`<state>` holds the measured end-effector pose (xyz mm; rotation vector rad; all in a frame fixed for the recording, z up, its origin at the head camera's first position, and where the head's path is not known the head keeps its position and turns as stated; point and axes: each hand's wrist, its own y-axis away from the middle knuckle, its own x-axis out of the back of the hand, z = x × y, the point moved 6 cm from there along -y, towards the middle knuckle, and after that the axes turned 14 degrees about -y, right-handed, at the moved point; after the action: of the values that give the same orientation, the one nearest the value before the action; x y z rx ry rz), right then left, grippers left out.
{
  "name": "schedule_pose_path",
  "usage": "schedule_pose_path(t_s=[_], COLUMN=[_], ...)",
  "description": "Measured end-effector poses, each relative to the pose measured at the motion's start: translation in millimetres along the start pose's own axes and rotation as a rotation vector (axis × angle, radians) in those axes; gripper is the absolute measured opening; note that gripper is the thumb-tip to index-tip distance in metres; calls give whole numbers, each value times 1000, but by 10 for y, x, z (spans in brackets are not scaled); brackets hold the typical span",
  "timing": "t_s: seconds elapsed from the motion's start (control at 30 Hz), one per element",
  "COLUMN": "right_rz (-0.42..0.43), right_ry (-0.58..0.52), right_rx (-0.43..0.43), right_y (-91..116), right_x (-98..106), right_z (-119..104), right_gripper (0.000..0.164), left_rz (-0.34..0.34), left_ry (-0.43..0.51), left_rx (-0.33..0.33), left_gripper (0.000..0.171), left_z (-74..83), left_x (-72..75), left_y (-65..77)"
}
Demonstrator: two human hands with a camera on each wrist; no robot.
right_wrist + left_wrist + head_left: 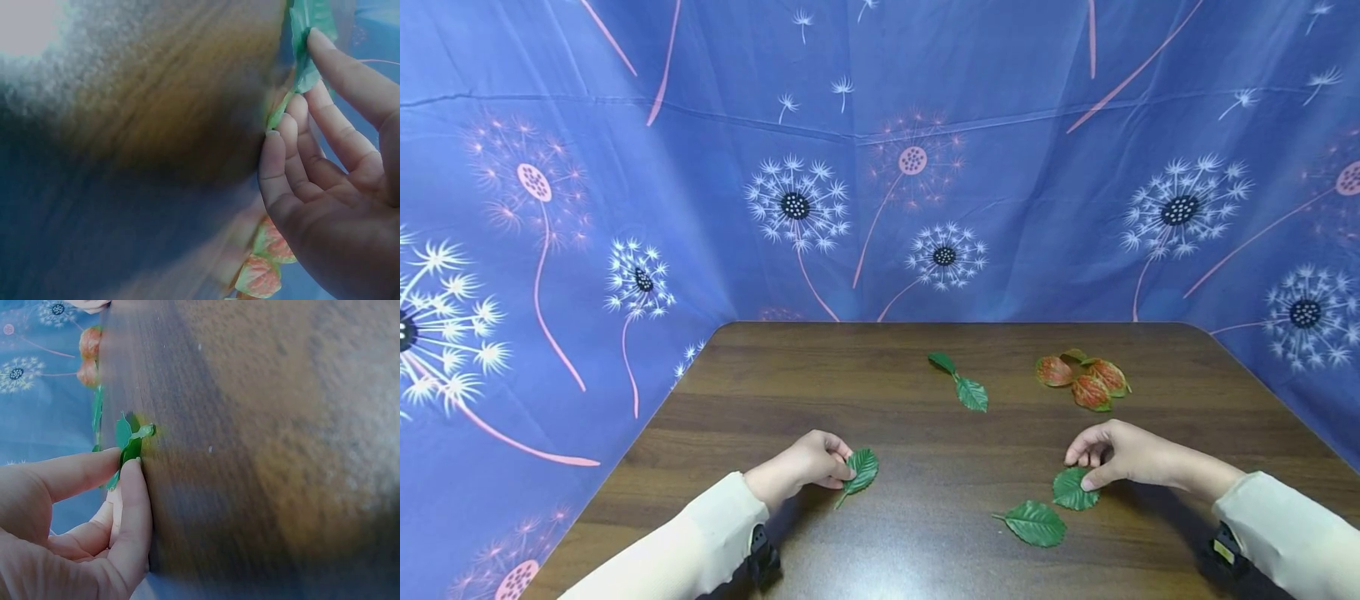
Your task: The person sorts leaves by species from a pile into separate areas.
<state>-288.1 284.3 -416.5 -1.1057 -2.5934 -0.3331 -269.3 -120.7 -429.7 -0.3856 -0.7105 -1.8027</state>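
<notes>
My left hand pinches a green leaf between thumb and fingers, low over the wooden table, with the stem pointing toward me. In the left wrist view that leaf is seen nearly edge-on at the fingertips. Over on the right, my right hand holds another green leaf by its edge, thumb on top and fingers behind. The right wrist view has this leaf beside the thumb. A loose green leaf lies just left of and nearer than the right hand's leaf.
Farther back on the brown table lie two green leaves, end to end. Right of them is a cluster of several red-and-green leaves. A blue cloth with dandelion prints hangs behind the table and along its sides.
</notes>
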Motion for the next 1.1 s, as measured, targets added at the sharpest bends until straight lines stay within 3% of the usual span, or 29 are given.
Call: schedule_pose_path(t_s=[0.27, 0.6, 0.83, 1.1], right_rz=[8, 24, 40, 102], right_ry=[24, 53, -61, -121], right_rx=[5, -4, -47, -77], right_y=[3, -34, -89, -232], right_x=[-20, -15, -2, 2], right_z=[6, 17, 5, -121], right_gripper=[15, 11, 17, 24], left_rz=[5, 4, 5, 7], left_ry=[6, -19, -19, -13], left_rx=[4, -5, -2, 6], left_gripper=[14, 14, 14, 15], left_z=[-14, -6, -1, -11], left_x=[-6, -8, -7, -1], left_y=[-7, -14, -13, -16])
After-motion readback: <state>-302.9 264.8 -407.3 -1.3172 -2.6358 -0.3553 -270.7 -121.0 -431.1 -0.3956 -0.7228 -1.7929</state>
